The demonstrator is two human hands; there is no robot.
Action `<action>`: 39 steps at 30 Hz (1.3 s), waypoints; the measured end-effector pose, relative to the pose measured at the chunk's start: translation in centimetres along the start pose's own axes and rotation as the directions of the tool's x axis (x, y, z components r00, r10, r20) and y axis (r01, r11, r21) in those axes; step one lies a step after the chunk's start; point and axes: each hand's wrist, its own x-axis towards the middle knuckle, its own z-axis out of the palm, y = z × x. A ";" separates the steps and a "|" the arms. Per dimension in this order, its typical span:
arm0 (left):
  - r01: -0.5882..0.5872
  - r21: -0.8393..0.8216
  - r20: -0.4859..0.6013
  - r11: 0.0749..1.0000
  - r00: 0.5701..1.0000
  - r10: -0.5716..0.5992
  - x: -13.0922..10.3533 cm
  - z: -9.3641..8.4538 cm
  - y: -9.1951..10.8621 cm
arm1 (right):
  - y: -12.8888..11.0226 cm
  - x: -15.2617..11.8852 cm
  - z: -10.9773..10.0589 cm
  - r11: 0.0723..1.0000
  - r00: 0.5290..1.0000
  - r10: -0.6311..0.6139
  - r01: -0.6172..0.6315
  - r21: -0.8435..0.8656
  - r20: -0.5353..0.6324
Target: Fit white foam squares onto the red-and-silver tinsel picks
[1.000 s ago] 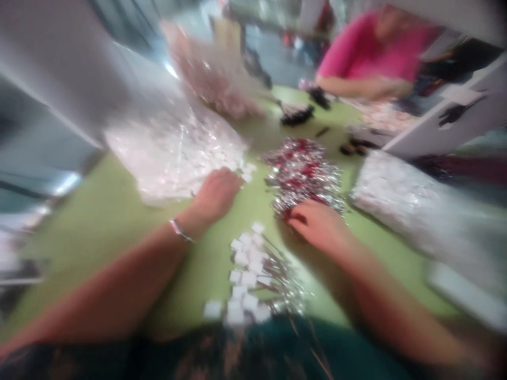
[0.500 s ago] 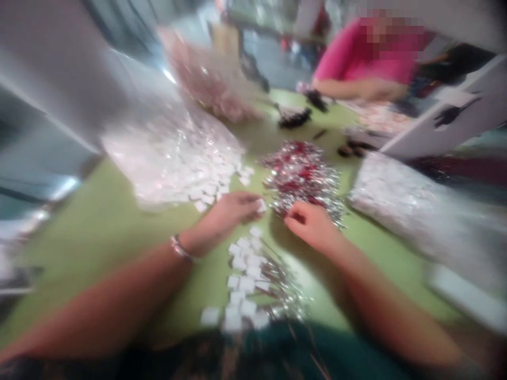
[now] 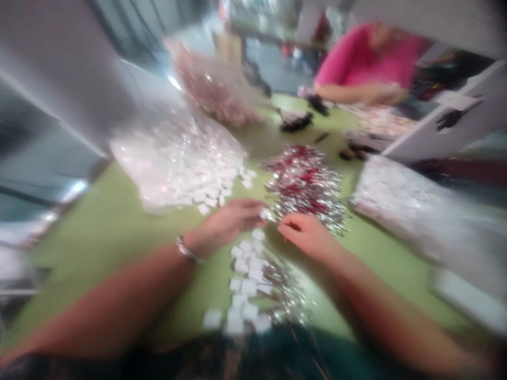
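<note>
My left hand [image 3: 233, 219], a bracelet at its wrist, pinches a small white tag [image 3: 264, 213] between its fingertips. Just to the right, my right hand [image 3: 307, 232] has thumb and forefinger pressed together; blur hides what they hold, if anything. Its fingers are close to the tag but look apart from it. Beyond it is a heap of shiny silver and red pieces [image 3: 303, 177]. Nearer my body lie several white tags with thin silvery strands [image 3: 249, 285], fanned out on the green table [image 3: 166, 264].
A clear plastic bag [image 3: 154, 174] spills more white tags at the left. A bag of pink items [image 3: 214, 89] stands behind it. At the right are a white plastic-wrapped bundle [image 3: 392, 190] and a white box [image 3: 471, 301]. A person in pink [image 3: 352, 63] works across the table.
My right hand has come left and slightly nearer my body, closer to the tag. My left hand still pinches the tag. The whole view has shifted slightly.
</note>
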 end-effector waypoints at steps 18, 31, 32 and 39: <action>0.029 0.261 -0.027 0.965 0.999 -0.022 -0.3 0.5 0.8 | 2.0 -0.5 1.3 0.745 0.846 -0.486 0.268 -0.611 -0.220; -0.014 0.609 0.082 0.793 0.996 -0.045 -0.6 0.1 0.0 | 1.9 0.0 2.7 0.873 0.949 -0.311 0.266 -0.409 -0.046; -0.009 0.625 0.086 0.781 0.995 -0.057 -0.6 0.0 0.1 | 1.9 0.0 2.9 0.874 0.951 -0.306 0.264 -0.408 -0.039; 0.007 0.648 0.039 0.761 0.998 -0.043 -0.5 0.5 -0.4 | 1.8 0.0 3.2 0.843 0.963 -0.268 0.215 -0.492 -0.039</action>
